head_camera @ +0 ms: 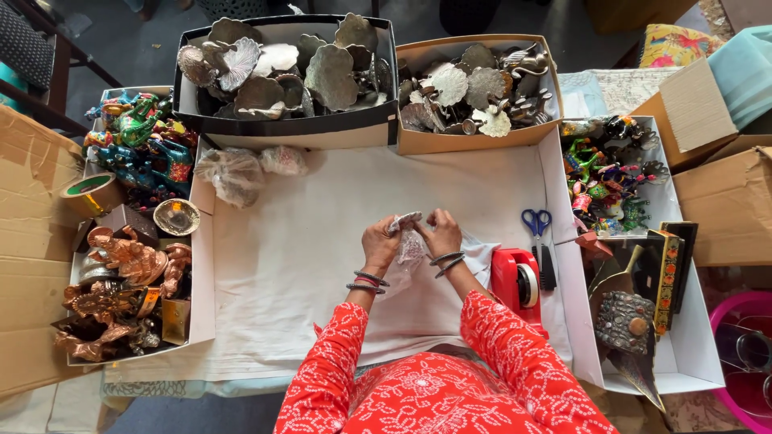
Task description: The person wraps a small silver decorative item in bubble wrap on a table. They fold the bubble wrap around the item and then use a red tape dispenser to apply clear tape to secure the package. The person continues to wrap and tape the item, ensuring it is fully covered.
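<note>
A small silvery metal piece (404,220) in crinkly clear plastic sits at centre, pinched by left hand (379,243) and right hand (441,233) grips over the white-clothed desk (281,265). Glossy red tape dispenser (517,281) at four o'clock; blue-handled scissors (538,227) at three.

Place: a handicraft packing workspace, set low, seemingly at floor level.
Work surface: a white cloth (305,265) spread between open cartons.
Stock, top: a black box (281,120) and a tan box (474,137) heaped with grey metal shell-shaped and leaf-shaped dishes.
Stock, left: a white tray (201,321) of copper-coloured figurines, with brightly painted animal figures (141,145) above them.
Stock, right: more painted figures (607,173) and ornate decorated boxes (671,265).
Packing gear: a red tape dispenser (517,281), blue-handled scissors (537,223), a roll of tape (90,193), and clear plastic bags (233,173).
Surroundings: flattened cardboard cartons (728,205) at both sides.
</note>
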